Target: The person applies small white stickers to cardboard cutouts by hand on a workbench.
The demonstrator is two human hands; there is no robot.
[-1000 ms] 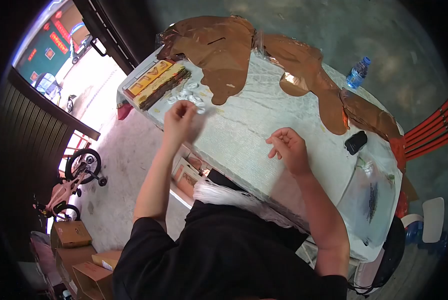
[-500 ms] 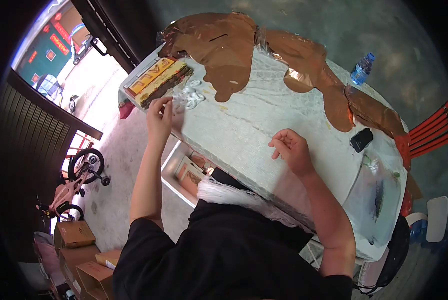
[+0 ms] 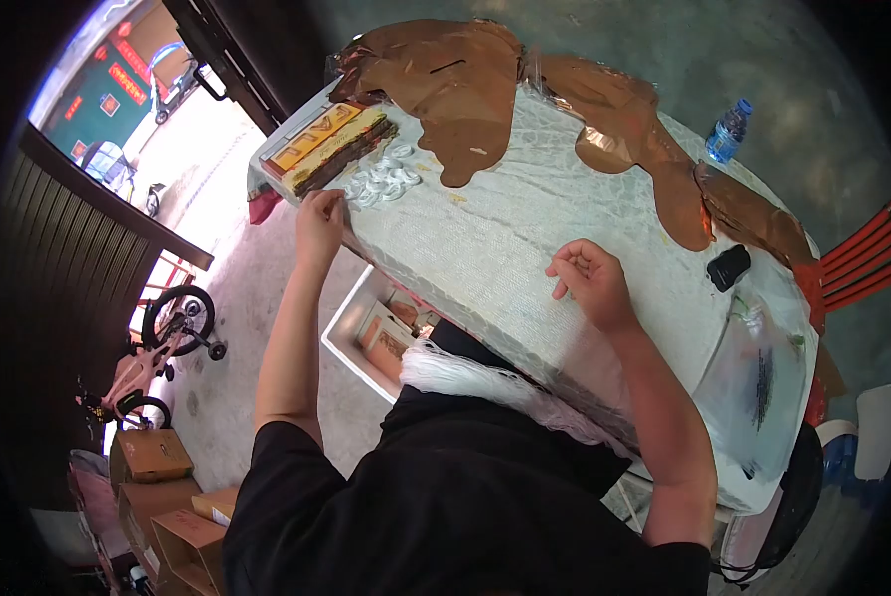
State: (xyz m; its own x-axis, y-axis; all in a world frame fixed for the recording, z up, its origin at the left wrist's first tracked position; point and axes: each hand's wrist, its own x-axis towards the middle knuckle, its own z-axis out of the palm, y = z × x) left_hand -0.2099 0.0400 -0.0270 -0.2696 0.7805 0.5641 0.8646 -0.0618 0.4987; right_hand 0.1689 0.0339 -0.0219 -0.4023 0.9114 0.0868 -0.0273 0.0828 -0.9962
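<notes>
My left hand [image 3: 320,224] is at the table's near-left edge, its fingers pinched together beside a pile of white loops [image 3: 384,183]; anything between the fingertips is too small to make out. Just behind it lie stacked yellow and red packets [image 3: 332,147]. Over the middle of the white-covered table [image 3: 465,233] hovers my right hand [image 3: 594,284], fingers curled with thumb near the index finger; whether it holds something thin cannot be seen. A bundle of white thread [image 3: 475,377] rests across my lap.
Brown foil sheets [image 3: 475,99] spread along the table's far side. A water bottle [image 3: 729,132], a black object [image 3: 729,268] and a clear plastic bag [image 3: 753,387] lie to the right. Below the edge is an open white drawer or box [image 3: 351,333]. Cardboard boxes [image 3: 154,455] stand lower left.
The view has shifted slightly, moving the table a little to the right in the frame. My left hand is now lower relative to the packets and white loops. My right hand keeps its curled shape.
</notes>
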